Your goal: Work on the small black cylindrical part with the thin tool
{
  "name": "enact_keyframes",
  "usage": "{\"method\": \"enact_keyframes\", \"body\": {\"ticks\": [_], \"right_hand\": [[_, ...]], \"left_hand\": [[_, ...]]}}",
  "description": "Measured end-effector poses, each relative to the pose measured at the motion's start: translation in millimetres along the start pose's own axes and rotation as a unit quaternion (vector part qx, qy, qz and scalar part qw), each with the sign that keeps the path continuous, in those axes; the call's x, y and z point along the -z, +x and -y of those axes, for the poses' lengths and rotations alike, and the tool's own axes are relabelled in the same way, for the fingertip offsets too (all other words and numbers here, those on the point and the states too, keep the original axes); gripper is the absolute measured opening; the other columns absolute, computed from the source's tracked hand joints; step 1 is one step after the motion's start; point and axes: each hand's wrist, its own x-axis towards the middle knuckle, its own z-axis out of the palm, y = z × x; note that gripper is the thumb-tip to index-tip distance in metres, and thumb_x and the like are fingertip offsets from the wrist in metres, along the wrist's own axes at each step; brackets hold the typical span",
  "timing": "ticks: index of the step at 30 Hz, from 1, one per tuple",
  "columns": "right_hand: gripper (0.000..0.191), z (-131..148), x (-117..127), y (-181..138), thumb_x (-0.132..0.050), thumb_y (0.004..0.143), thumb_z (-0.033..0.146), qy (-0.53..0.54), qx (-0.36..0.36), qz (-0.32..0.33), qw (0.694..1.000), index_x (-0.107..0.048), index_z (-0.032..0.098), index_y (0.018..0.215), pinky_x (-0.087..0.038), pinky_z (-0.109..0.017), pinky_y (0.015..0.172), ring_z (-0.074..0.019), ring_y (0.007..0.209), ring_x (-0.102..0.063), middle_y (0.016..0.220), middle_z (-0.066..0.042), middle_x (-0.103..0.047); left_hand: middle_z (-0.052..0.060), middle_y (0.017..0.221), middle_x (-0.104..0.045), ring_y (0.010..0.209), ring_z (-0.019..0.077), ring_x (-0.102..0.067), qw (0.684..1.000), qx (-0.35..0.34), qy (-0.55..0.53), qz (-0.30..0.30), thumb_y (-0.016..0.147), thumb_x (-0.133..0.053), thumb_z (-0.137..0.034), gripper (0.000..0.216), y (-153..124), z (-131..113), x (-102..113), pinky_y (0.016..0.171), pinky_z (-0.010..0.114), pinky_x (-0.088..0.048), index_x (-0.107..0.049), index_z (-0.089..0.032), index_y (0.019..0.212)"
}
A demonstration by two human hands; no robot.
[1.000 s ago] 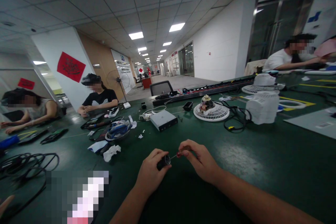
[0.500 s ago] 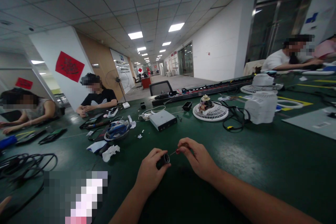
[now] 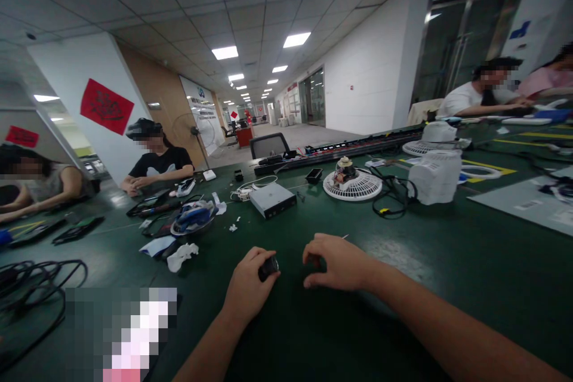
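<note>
A short black cylinder [image 3: 267, 268] with a shiny rim is gripped between the thumb and fingers of my left hand [image 3: 247, 280], its rim end turned to the right. My right hand [image 3: 333, 262] is to the right of it, apart from the cylinder, with thumb and index finger spaced. The thin metal shaft of a screwdriver [image 3: 345, 236] sticks out past the back of that hand; its handle is hidden in the curled fingers. Both hands are above the dark green table [image 3: 295, 334].
Ahead lie a grey disc drive [image 3: 273, 200], a small black box [image 3: 314, 176] and an opened fan base [image 3: 352, 184]. White housing [image 3: 434, 176] and black cable are at right. Crumpled paper [image 3: 182, 256], a bowl [image 3: 193, 218] and coiled cables [image 3: 40, 286] are at left. People sit across.
The screwdriver tip has left the cylinder's mouth and now points away behind my right hand. Thumb and index finger have parted. The camera view has shifted slightly.
</note>
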Motion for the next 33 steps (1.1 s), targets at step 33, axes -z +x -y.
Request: {"method": "enact_keyframes", "body": {"ticks": [33], "right_hand": [[0.018,16.4,-27.6,9.7,-0.084,0.069,0.014,0.065,0.016,-0.14,0.988,-0.067,0.02,0.073,-0.044,-0.03,0.071,-0.0193,0.083,-0.056,0.081,-0.002,-0.064]], "left_hand": [[0.005,0.119,-0.072,0.106,0.0232,-0.068,0.989,-0.125,-0.06,0.057,0.076,-0.077,-0.017,0.053,-9.0,-15.1,-6.2,0.096,0.039,-0.055,-0.062,-0.026,0.125]]}}
